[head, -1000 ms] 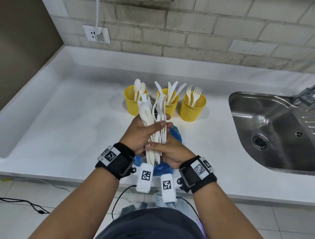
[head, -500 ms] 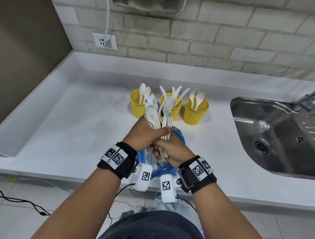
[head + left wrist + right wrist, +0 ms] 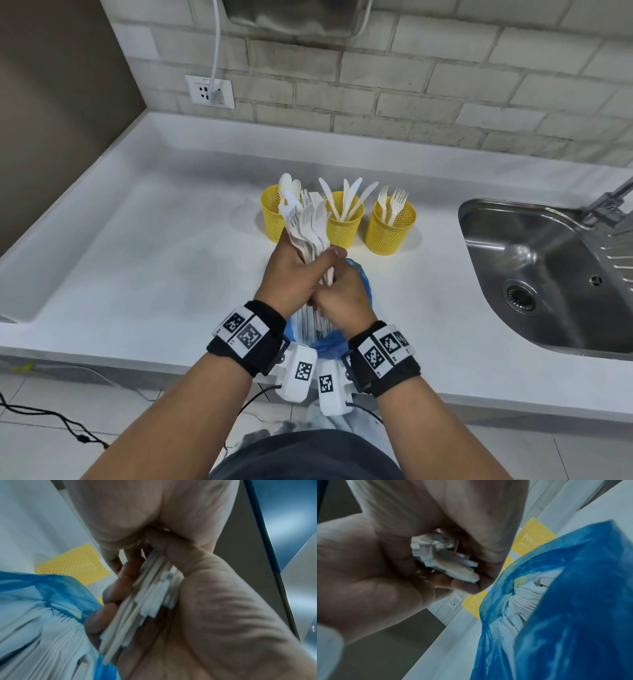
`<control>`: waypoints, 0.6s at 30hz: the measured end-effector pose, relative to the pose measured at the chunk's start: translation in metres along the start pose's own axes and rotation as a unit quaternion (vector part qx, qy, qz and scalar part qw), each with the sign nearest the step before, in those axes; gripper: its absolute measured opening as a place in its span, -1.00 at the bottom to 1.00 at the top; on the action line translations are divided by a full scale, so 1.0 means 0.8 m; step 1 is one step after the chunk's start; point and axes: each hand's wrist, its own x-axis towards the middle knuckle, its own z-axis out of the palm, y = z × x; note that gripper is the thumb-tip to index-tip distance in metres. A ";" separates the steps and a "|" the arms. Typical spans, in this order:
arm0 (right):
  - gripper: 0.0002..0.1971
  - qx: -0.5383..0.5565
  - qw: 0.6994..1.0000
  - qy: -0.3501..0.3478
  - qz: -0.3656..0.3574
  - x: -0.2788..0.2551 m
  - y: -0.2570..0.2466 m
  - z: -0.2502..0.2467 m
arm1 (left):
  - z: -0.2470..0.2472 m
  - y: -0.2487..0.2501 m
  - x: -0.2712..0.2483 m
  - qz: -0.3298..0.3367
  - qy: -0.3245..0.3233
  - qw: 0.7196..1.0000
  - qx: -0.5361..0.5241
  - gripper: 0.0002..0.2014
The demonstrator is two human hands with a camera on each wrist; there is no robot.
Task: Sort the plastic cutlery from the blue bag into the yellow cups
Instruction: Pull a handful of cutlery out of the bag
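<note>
Cutlery bundle (image 3: 310, 229) upright above bag (image 3: 359, 279), in front of left cup (image 3: 272, 212); forks now face camera where spoon bowl led a second ago, so bundle has turned in grip. Left hand (image 3: 291, 277) wraps fingers round handles; right hand (image 3: 342, 298) pinches handle ends just below, touching left. Bag on counter (image 3: 137, 257) under hands, more cutlery inside. Cups hold spoons, knives (image 3: 347, 200), forks (image 3: 394, 202) left to right. Judgement: forks exposed for picking, likely bound for right cup (image 3: 390, 229); sorting partway
</note>
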 end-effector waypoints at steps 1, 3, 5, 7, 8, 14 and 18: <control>-0.83 0.003 1.000 -0.010 0.001 -0.001 -0.002 -0.002 | -0.001 0.000 0.000 -0.006 0.000 1.000 -0.008 -0.49; -0.85 0.039 0.999 -0.022 0.013 -0.001 0.000 -0.001 | -0.004 0.000 0.001 -0.016 -0.012 1.000 -0.022 -0.66; -0.74 0.115 0.992 -0.039 0.021 -0.003 0.003 0.002 | -0.008 0.001 0.000 -0.027 -0.024 0.999 -0.030 -0.76; -0.67 0.165 0.984 -0.060 0.039 -0.004 0.007 0.002 | -0.009 0.002 -0.002 -0.044 -0.031 0.997 -0.048 -0.80; -0.69 0.171 0.982 -0.063 0.046 -0.006 0.008 0.001 | -0.009 0.001 -0.003 -0.051 -0.036 0.996 -0.060 -0.80; -0.83 0.100 0.992 -0.048 0.064 -0.003 0.020 -0.007 | 0.001 -0.008 -0.010 -0.070 -0.074 0.984 -0.149 -0.63; -0.77 0.063 0.996 -0.051 0.021 0.001 0.023 -0.006 | 0.006 -0.007 -0.008 -0.070 -0.007 0.987 -0.147 -0.71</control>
